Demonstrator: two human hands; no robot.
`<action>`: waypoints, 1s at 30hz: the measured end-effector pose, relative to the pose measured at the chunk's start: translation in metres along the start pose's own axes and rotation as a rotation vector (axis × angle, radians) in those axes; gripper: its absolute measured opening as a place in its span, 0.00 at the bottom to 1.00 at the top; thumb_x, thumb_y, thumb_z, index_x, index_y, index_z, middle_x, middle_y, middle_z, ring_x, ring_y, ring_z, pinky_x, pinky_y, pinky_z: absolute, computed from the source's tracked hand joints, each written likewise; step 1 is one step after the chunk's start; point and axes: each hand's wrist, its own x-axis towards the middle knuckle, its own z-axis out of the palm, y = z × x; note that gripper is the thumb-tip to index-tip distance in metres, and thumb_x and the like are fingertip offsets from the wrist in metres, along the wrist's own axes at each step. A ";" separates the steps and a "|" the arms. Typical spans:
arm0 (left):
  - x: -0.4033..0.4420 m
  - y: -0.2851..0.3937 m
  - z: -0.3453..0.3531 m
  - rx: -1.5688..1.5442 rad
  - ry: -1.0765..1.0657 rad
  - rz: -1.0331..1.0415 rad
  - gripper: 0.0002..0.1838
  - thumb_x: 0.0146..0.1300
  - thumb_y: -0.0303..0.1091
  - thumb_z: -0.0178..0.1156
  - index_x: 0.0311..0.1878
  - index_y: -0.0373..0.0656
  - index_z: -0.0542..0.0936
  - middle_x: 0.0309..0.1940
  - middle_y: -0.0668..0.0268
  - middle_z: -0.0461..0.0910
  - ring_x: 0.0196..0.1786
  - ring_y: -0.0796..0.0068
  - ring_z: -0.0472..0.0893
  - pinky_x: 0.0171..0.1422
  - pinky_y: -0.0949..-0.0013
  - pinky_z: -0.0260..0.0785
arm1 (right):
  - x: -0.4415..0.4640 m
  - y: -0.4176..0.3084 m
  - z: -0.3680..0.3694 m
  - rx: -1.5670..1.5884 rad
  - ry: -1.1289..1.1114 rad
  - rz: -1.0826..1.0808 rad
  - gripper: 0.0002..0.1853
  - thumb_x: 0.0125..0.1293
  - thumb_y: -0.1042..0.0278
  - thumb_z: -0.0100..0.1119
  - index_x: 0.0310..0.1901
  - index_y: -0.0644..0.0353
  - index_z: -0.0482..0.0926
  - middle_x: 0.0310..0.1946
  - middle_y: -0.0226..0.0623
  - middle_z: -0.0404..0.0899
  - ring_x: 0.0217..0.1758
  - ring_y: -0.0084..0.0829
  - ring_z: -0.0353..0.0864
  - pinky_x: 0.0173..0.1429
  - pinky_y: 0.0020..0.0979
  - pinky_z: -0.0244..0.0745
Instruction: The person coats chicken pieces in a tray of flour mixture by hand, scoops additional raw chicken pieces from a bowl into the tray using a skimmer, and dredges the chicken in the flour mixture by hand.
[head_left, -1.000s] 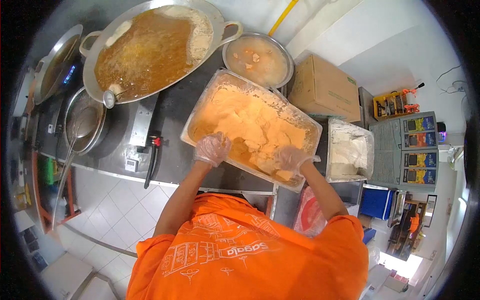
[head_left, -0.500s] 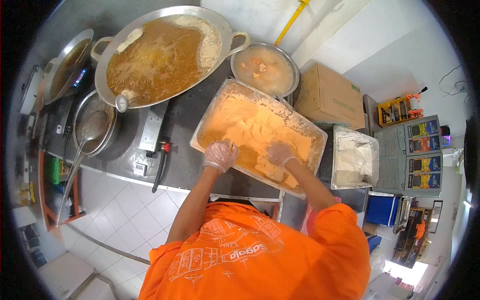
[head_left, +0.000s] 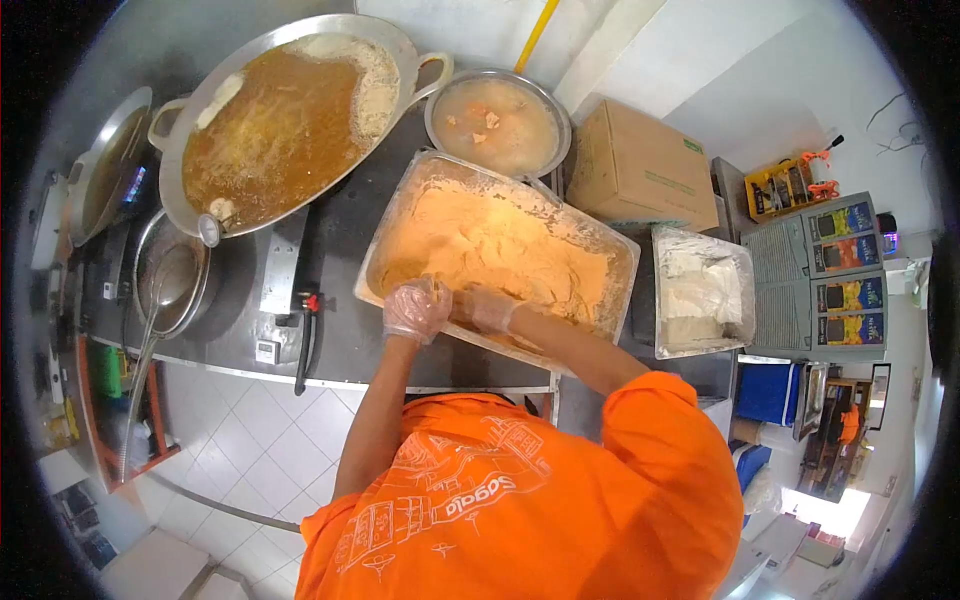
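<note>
Two gloved hands meet at the near side of a powder tray

Reading the tray as a clock, twelve at the top of the view: at nine o'clock, well apart, a strainer (head_left: pixel 177 275) lies in a bowl (head_left: pixel 203 285), its long handle hanging out past the counter edge, probably so it can be grabbed from the near side. At ten, the wide wok (head_left: pixel 398 48) holds bubbling brown liquid (head_left: pixel 270 130); a dial gauge (head_left: pixel 209 230) sits at its rim, presumably to read the heat.

The left hand (head_left: pixel 416 307), in a clear glove, is at eight o'clock by the tray's near edge, fingers curled; I cannot tell whether they grip anything. The right hand (head_left: pixel 487 309), gloved too, is just beside it in the orange powder (head_left: pixel 470 235), fingers partly hidden, so its grip cannot be told either. The gloves likely keep powder off the skin.

The tray (head_left: pixel 575 217) stands slantwise on the counter before the person, within easy reach of both arms. Near its rim at twelve is a basin (head_left: pixel 563 125) of cloudy liquid; at two, a carton (head_left: pixel 640 175); at three, a smaller pan (head_left: pixel 742 300) of white powder.
</note>
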 end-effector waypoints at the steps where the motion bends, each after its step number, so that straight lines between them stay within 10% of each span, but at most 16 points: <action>1: 0.001 0.001 -0.002 -0.012 -0.014 -0.020 0.22 0.69 0.50 0.53 0.36 0.40 0.85 0.30 0.50 0.86 0.35 0.48 0.87 0.45 0.50 0.79 | -0.015 -0.007 -0.019 -0.159 -0.078 -0.142 0.14 0.62 0.65 0.62 0.49 0.58 0.83 0.43 0.48 0.84 0.51 0.49 0.84 0.56 0.50 0.78; 5: -0.002 0.000 0.001 0.028 -0.025 -0.006 0.23 0.71 0.52 0.51 0.40 0.41 0.85 0.31 0.50 0.86 0.36 0.47 0.87 0.46 0.50 0.79 | -0.041 -0.008 -0.035 -0.193 -0.466 0.254 0.11 0.59 0.67 0.64 0.44 0.57 0.83 0.43 0.47 0.83 0.52 0.48 0.83 0.55 0.50 0.78; 11: -0.002 0.002 -0.004 0.022 -0.099 -0.022 0.25 0.72 0.53 0.49 0.42 0.40 0.85 0.34 0.49 0.87 0.40 0.48 0.87 0.49 0.51 0.79 | -0.087 -0.014 -0.135 0.355 0.123 0.784 0.09 0.60 0.64 0.64 0.40 0.56 0.83 0.42 0.43 0.85 0.47 0.47 0.84 0.55 0.45 0.78; 14: -0.004 0.005 -0.003 0.060 -0.163 -0.050 0.24 0.72 0.53 0.49 0.42 0.41 0.84 0.34 0.49 0.87 0.40 0.49 0.87 0.49 0.51 0.78 | -0.120 0.015 -0.161 0.143 0.224 0.781 0.11 0.56 0.66 0.69 0.40 0.60 0.84 0.41 0.50 0.85 0.47 0.49 0.85 0.54 0.44 0.80; 17: -0.012 0.006 -0.006 0.023 -0.156 -0.036 0.24 0.73 0.52 0.49 0.42 0.41 0.84 0.33 0.49 0.86 0.39 0.50 0.87 0.48 0.51 0.78 | -0.135 0.054 -0.146 -0.225 -0.256 0.937 0.11 0.60 0.64 0.65 0.40 0.62 0.85 0.42 0.53 0.86 0.47 0.51 0.86 0.53 0.47 0.80; 19: -0.013 0.005 -0.004 0.013 -0.123 -0.038 0.26 0.72 0.53 0.49 0.40 0.38 0.84 0.33 0.48 0.86 0.39 0.49 0.87 0.49 0.51 0.79 | -0.138 0.082 -0.113 -0.407 0.174 0.740 0.14 0.63 0.61 0.62 0.41 0.62 0.86 0.42 0.56 0.85 0.48 0.54 0.85 0.53 0.49 0.80; 25: -0.015 -0.001 0.003 0.028 -0.086 0.014 0.24 0.72 0.51 0.49 0.40 0.39 0.84 0.33 0.48 0.86 0.38 0.50 0.87 0.48 0.51 0.79 | -0.027 0.034 -0.099 -0.142 0.005 0.883 0.16 0.64 0.59 0.61 0.40 0.65 0.86 0.40 0.57 0.86 0.47 0.56 0.85 0.54 0.49 0.79; 28: -0.014 -0.005 0.009 0.039 -0.055 0.050 0.23 0.72 0.51 0.50 0.40 0.41 0.83 0.32 0.50 0.87 0.36 0.51 0.87 0.46 0.51 0.78 | -0.015 0.026 -0.085 0.020 0.335 0.840 0.14 0.66 0.61 0.61 0.37 0.64 0.86 0.38 0.56 0.86 0.44 0.54 0.86 0.51 0.50 0.80; 30: -0.014 -0.003 0.008 0.023 -0.042 0.031 0.22 0.71 0.51 0.51 0.39 0.41 0.83 0.31 0.50 0.87 0.36 0.52 0.87 0.46 0.51 0.78 | -0.016 0.036 -0.084 0.043 0.073 0.963 0.17 0.68 0.56 0.58 0.42 0.62 0.87 0.46 0.58 0.84 0.51 0.56 0.84 0.57 0.50 0.77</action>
